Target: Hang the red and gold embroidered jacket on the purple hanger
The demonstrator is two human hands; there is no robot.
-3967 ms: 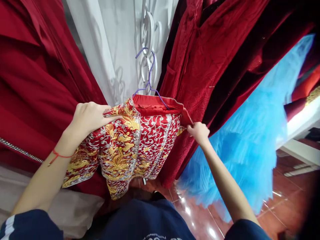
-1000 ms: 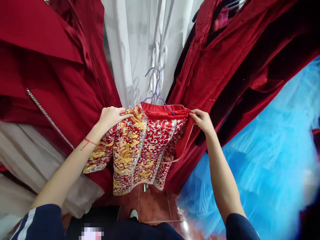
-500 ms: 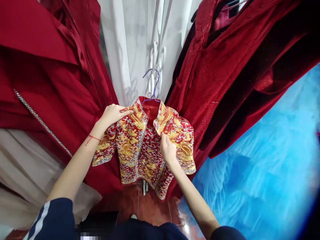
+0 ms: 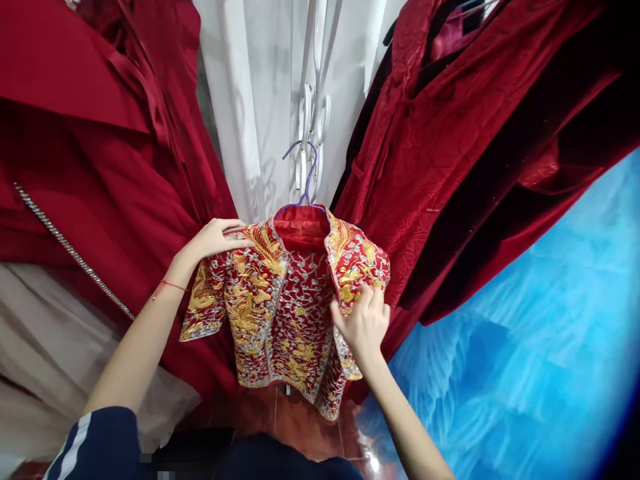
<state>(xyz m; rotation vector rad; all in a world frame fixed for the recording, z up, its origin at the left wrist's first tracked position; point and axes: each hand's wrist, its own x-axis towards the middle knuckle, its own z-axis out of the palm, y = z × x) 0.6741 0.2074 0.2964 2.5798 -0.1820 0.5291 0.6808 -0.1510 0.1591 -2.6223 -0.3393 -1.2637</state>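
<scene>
A small red jacket (image 4: 280, 293) embroidered in gold and silver hangs on a purple wire hanger (image 4: 303, 177) hooked to a white ornate metal grille (image 4: 310, 100). My left hand (image 4: 213, 239) grips the jacket's left shoulder, fingers closed on the cloth. My right hand (image 4: 365, 320) pinches the edge of the jacket's right front panel, which lies folded over the chest. The red lining shows at the collar.
Dark red garments (image 4: 90, 167) hang close on the left with a rhinestone strap (image 4: 70, 250). Red velvet robes (image 4: 450, 153) hang on the right. A blue tulle skirt (image 4: 525, 347) fills the lower right. Beige fabric (image 4: 45, 353) lies lower left. Red tiled floor (image 4: 300, 413) shows below.
My right hand brought the right front panel across from the open side onto the chest, then slid lower along its edge. My left hand stayed on the left shoulder.
</scene>
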